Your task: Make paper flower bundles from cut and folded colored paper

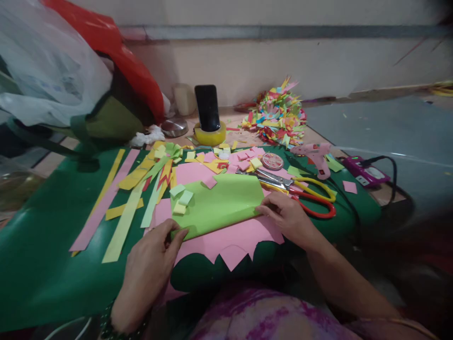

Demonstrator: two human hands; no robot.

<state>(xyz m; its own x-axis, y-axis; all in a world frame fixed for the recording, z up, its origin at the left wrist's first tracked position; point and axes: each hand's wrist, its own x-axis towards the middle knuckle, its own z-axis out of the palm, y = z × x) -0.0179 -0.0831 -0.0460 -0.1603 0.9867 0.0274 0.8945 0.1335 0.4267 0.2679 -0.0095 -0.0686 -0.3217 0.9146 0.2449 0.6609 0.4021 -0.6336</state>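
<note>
A lime-green sheet of paper (222, 203) lies over a pink sheet with scalloped cut-outs (231, 245), its near edge curled or folded up. My left hand (154, 259) pinches the near left corner between thumb and fingers. At the near right corner, my right hand (286, 215) pinches the same sheet. Small green and yellow paper squares (182, 198) rest on the left of the green sheet, and one pink square (208, 182) on its far edge. Beside my right hand lie scissors with red and yellow handles (316, 200) and a grey-bladed cutter (272, 179).
Paper strips (106, 203) cover the left of the green mat (46, 264). A pink glue gun (316, 158) and purple power strip (366, 172) are at right. Behind stand a phone (207, 108) on yellow tape (210, 137) and a heap of coloured paper (278, 115). Bags (116, 71) crowd the left.
</note>
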